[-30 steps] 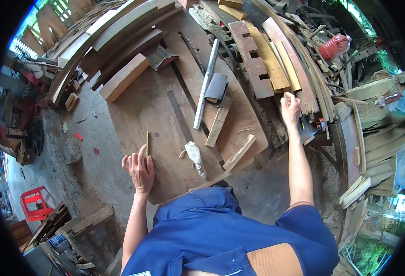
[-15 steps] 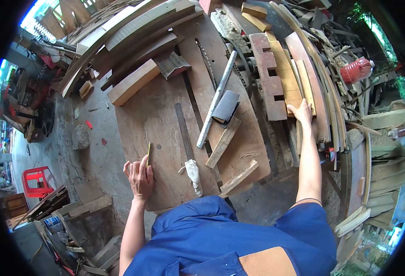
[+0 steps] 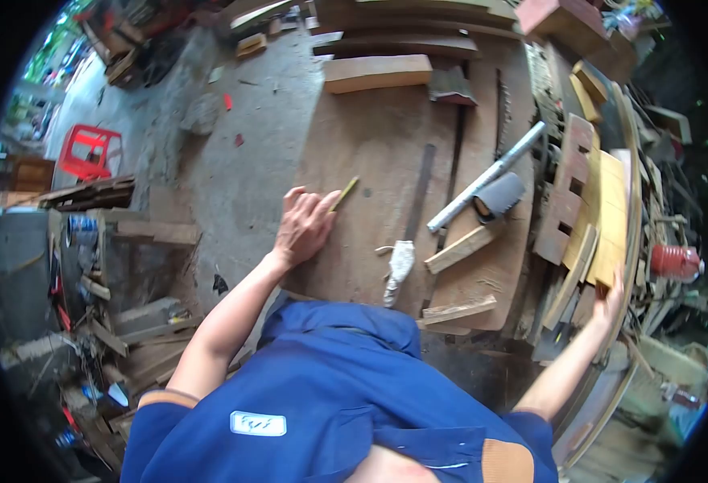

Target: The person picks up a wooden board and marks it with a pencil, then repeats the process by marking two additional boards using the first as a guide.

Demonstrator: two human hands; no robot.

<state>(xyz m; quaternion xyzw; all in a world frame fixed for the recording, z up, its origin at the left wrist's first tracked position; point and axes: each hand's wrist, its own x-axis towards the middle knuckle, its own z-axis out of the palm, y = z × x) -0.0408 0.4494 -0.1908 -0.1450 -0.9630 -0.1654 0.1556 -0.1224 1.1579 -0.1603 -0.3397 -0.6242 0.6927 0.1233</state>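
In my left hand (image 3: 305,225), a thin yellow pencil (image 3: 344,195) sticks out between thumb and fingers, its far end pointing up and right over the wooden worktop (image 3: 362,153). My right hand (image 3: 609,299) is closed around the near end of a yellow wooden board (image 3: 610,213), at the right of the worktop. The fingertips are partly hidden by the board's edge. Beside this board lies a reddish-brown timber (image 3: 565,189) with square notches. A narrow wood strip (image 3: 573,278) rests just left of my right hand.
On the worktop lie a wooden block (image 3: 378,74), a pale rod (image 3: 487,177), a dark sandpaper-like roll (image 3: 503,196), short wood pieces (image 3: 460,249) and a whitish cloth-wrapped item (image 3: 400,270). A red stool (image 3: 90,153) stands left. A red plastic jug (image 3: 676,262) is at right.
My view has swung, so the worktop appears further right. My right hand has gone from resting over the board's near end to gripping it at its edge. The pencil stays in my left hand.
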